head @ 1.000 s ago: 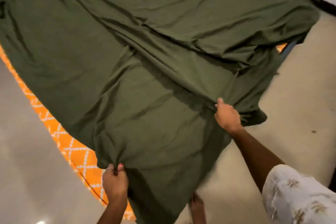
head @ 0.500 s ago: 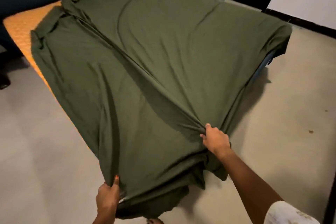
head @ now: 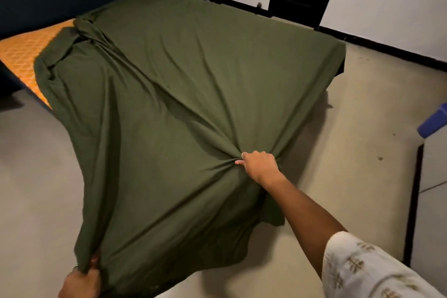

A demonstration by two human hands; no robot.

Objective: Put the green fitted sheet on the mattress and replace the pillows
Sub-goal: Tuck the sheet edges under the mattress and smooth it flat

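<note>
nearest the camera, the left hand (head: 81,282) pinches the near hem of the green fitted sheet (head: 183,104), fingers curled around a bunched fold at the cloth's lowest corner. farther along that same hem, on the sheet's right side, the right hand (head: 260,164) grips a gathered knot of fabric, with creases fanning out from the fist toward the far end. a patterned white sleeve (head: 362,271) covers that upper arm.

the sheet lies draped over the mattress (head: 21,53), its long axis running away from both hands toward the dark wall behind the bed. so the whole of the sheet lies ahead of the grips, and the near hem hangs off the mattress's foot, loose and not tucked. the left hand is nearer the person; the right reaches further in over the sheet.

beyond the hands, the sheet's far right corner seems to hang over the mattress edge, while its far left corner is rumpled and falls short, leaving an orange patterned strip of mattress bare. that corner probably needs pulling over later.

bare floor (head: 338,152) lies on both sides of the sheet, giving room to walk round. a blue object (head: 434,121) sits well right of the sheet. no pillows are in view.
</note>
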